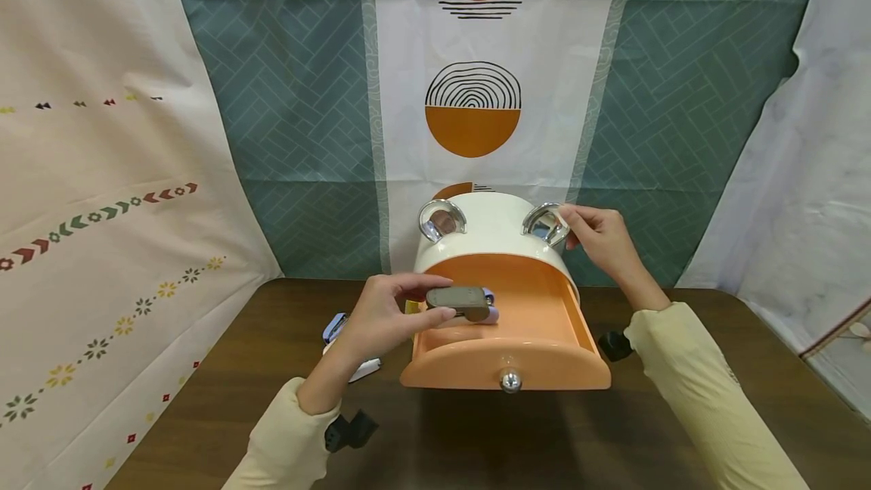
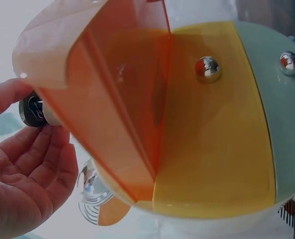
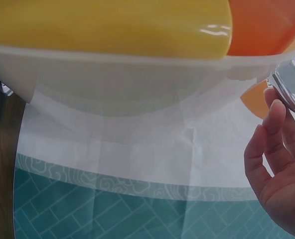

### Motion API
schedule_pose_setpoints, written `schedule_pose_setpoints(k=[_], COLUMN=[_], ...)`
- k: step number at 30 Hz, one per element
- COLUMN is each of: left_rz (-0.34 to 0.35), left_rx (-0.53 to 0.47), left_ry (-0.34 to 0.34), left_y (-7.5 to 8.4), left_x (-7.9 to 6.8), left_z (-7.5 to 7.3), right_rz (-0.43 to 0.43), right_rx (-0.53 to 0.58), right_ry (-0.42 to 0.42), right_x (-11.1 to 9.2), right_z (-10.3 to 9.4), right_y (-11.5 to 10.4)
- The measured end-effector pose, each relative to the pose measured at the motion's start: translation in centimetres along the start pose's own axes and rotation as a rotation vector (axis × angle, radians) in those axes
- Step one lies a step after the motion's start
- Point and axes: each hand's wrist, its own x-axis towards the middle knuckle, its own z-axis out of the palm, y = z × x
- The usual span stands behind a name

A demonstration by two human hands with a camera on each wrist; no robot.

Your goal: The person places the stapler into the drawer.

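Note:
A white, round-topped drawer cabinet (image 1: 490, 221) stands with its orange drawer (image 1: 506, 365) pulled out. Over the drawer's left side, my left hand (image 1: 388, 316) pinches a small grey oblong object (image 1: 457, 298) between thumb and fingers; lavender parts show at its right end. In the left wrist view the dark end of this object shows between thumb and fingers, beside the drawer front. My right hand (image 1: 602, 240) pinches the chrome ring (image 1: 547, 224) on the cabinet's upper right. The right wrist view has those fingertips at the ring, the other fingers loosely curved.
A matching chrome ring (image 1: 442, 220) sits on the cabinet's upper left. Below the orange drawer are a yellow drawer (image 2: 212, 134) and a green drawer (image 2: 282, 124). A lavender object (image 1: 334, 327) and a white object (image 1: 365, 370) lie on the dark wooden table (image 1: 224, 407), left of the cabinet.

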Motion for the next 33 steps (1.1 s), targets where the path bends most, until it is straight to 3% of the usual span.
schedule_pose_setpoints(k=[9, 18, 25, 33], left_rz=[0.025, 0.084, 0.072, 0.105], left_rx=[0.028, 0.166, 0.255, 0.348], left_ry=[-0.031, -0.055, -0.085, -0.121], left_y=[-0.5, -0.4, -0.2, -0.4], left_x=[0.1, 0.2, 0.2, 0.4], left_z=[1.0, 1.6, 1.5, 1.1], right_rz=[-0.002, -0.003, -0.001, -0.004], right_rx=[0.003, 0.007, 0.003, 0.016], right_ry=[-0.002, 0.003, 0.001, 0.008], right_x=[0.0, 0.0, 0.0, -0.1], right_z=[0.0, -0.1, 0.0, 0.0], right_y=[-0.1, -0.1, 0.0, 0.0])
